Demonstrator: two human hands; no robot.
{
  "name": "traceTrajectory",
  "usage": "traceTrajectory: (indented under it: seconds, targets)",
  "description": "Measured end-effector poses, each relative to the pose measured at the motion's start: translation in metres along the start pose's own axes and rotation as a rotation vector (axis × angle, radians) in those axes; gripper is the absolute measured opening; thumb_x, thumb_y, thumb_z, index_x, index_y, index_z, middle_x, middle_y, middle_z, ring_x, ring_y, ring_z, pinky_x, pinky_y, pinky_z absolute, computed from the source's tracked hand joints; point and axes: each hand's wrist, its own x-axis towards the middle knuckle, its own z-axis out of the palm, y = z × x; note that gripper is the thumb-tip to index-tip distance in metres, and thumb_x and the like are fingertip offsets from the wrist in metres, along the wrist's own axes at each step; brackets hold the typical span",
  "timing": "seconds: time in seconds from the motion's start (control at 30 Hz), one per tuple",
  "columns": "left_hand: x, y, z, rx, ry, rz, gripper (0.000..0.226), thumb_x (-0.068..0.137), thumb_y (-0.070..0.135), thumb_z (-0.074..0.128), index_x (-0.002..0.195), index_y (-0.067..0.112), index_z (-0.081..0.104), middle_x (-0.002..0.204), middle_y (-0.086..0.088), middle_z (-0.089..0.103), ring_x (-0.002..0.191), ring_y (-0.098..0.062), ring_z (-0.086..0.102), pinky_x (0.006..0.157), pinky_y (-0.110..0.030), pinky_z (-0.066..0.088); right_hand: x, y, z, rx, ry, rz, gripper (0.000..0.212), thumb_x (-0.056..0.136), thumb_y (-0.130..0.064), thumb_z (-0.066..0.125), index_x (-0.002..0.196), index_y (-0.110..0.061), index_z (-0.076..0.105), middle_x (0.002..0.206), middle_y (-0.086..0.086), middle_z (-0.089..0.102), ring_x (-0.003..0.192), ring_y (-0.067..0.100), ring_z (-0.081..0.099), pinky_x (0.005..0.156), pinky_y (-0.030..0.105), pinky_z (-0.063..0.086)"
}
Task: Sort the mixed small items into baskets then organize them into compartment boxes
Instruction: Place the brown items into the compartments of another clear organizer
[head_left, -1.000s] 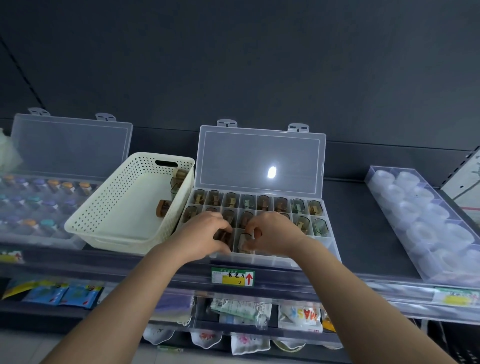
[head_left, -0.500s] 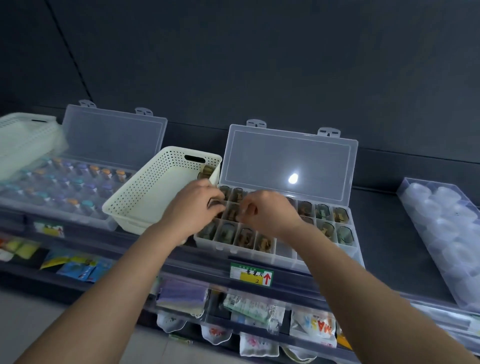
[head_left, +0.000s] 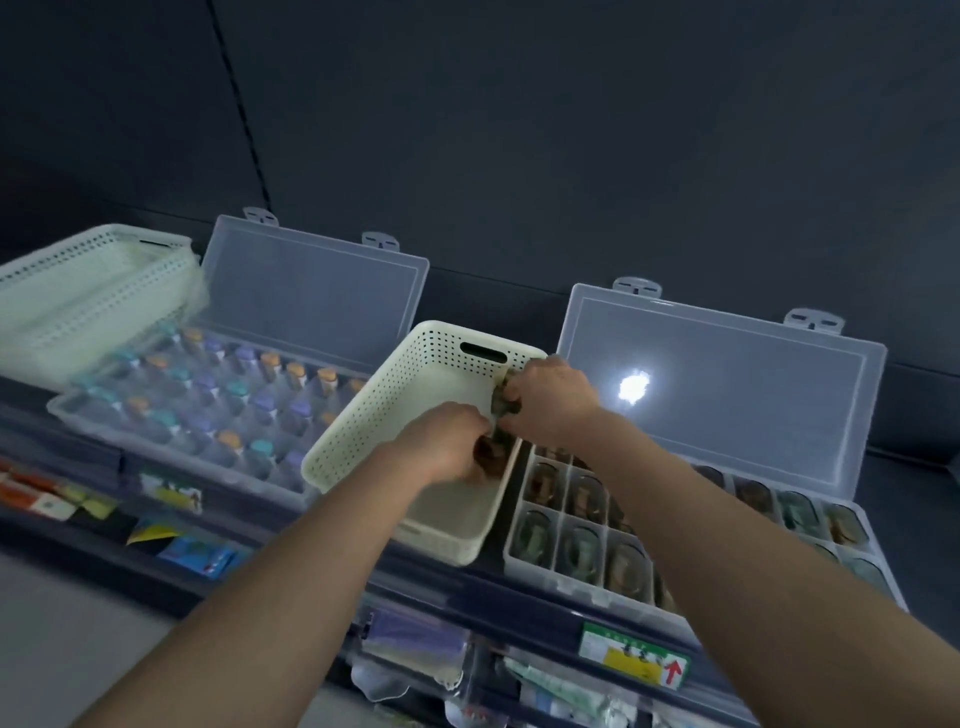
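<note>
One cream basket (head_left: 374, 415) stands between two open compartment boxes, the left box (head_left: 311, 306) and the right box (head_left: 727, 405). Both hands reach into it: the left hand (head_left: 447, 447) has its grip clenched on small brown items (head_left: 488, 460) by the basket's right wall, the right hand (head_left: 550, 400) likewise; their count is hidden.

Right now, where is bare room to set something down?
Bare: the basket floor nearest you; the dark shelf right of the right box. Crowded: the vial box, and where left hand and right hand grip small items.
</note>
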Motion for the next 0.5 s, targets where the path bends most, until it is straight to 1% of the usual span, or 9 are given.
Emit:
traceTrajectory:
  seconds: [0.03,0.1,0.17,0.2,0.23,0.33,0.43,0.47,0.5]
  targets:
    - [0.005,-0.003,0.000,0.029,-0.019,0.009,0.014,0.076,0.033,0.072,0.073,0.027,0.059,0.083,0.006,0.061,0.078,-0.016,0.059,0.066,-0.029,0.045,0.008,-0.002,0.002,-0.063,-0.025,0.028,0.032,0.085,-0.037,0.058,0.108,-0.015,0.063,0.111,0.007,0.056,0.110,0.025,0.046,0.085,0.035,0.042]
    - [0.012,-0.012,-0.002,0.087,-0.045,0.027,0.022,0.073,0.040,0.074,0.075,0.028,0.055,0.081,0.006,0.055,0.081,-0.018,0.058,0.062,-0.029,0.039,0.020,-0.005,0.005,-0.155,-0.066,0.064,0.034,0.082,-0.039,0.061,0.106,-0.014,0.060,0.108,0.006,0.059,0.109,0.025,0.044,0.086,0.035,0.039]
    - [0.018,-0.022,-0.005,0.095,-0.065,0.045,0.029,0.074,0.040,0.073,0.095,0.027,0.060,0.092,0.004,0.057,0.092,-0.021,0.059,0.066,-0.031,0.042,0.028,-0.007,0.009,-0.215,-0.074,0.087,0.040,0.079,-0.045,0.065,0.105,-0.016,0.061,0.106,0.004,0.060,0.108,0.025,0.043,0.088,0.036,0.035]
    - [0.020,-0.028,-0.007,0.098,-0.081,0.054,0.037,0.075,0.038,0.071,0.108,0.026,0.060,0.100,0.002,0.058,0.098,-0.023,0.059,0.070,-0.032,0.045,0.031,-0.008,0.011,-0.243,-0.073,0.099,0.042,0.077,-0.048,0.066,0.105,-0.017,0.061,0.106,0.004,0.061,0.108,0.025,0.043,0.090,0.036,0.034]
    - [0.021,-0.034,-0.009,0.112,-0.101,0.060,0.041,0.077,0.037,0.069,0.115,0.025,0.058,0.105,-0.001,0.057,0.101,-0.024,0.058,0.074,-0.032,0.048,0.034,-0.010,0.014,-0.267,-0.068,0.111,0.043,0.077,-0.050,0.066,0.106,-0.018,0.062,0.107,0.003,0.062,0.108,0.025,0.044,0.090,0.036,0.033]
    - [0.023,-0.044,-0.015,0.125,-0.118,0.065,0.029,0.081,0.032,0.062,0.106,0.017,0.062,0.104,-0.004,0.052,0.095,-0.024,0.055,0.073,-0.030,0.046,0.041,-0.012,0.019,-0.280,-0.047,0.132,0.036,0.079,-0.046,0.064,0.105,-0.020,0.061,0.106,0.002,0.063,0.105,0.024,0.045,0.087,0.035,0.030]
    - [0.025,-0.049,-0.022,0.014,-0.062,0.057,0.024,0.080,0.028,0.063,0.098,0.013,0.063,0.103,-0.004,0.053,0.091,-0.022,0.056,0.072,-0.029,0.044,0.041,-0.011,0.021,-0.214,-0.036,0.121,0.038,0.077,-0.049,0.065,0.104,-0.022,0.060,0.102,0.000,0.062,0.103,0.022,0.046,0.084,0.034,0.029]
    - [0.026,-0.052,-0.024,-0.037,-0.041,0.052,0.026,0.079,0.026,0.064,0.102,0.014,0.063,0.106,-0.002,0.055,0.095,-0.021,0.057,0.074,-0.027,0.045,0.040,-0.011,0.022,-0.180,-0.032,0.122,0.039,0.076,-0.050,0.065,0.105,-0.023,0.060,0.101,-0.001,0.062,0.104,0.022,0.046,0.085,0.035,0.030]
    - [0.026,-0.054,-0.027,-0.088,-0.024,0.050,0.035,0.079,0.024,0.065,0.112,0.015,0.062,0.114,0.000,0.055,0.103,-0.021,0.057,0.079,-0.026,0.044,0.038,-0.010,0.022,-0.145,-0.023,0.124,0.039,0.076,-0.051,0.065,0.104,-0.024,0.060,0.100,-0.002,0.061,0.105,0.022,0.046,0.085,0.035,0.030]
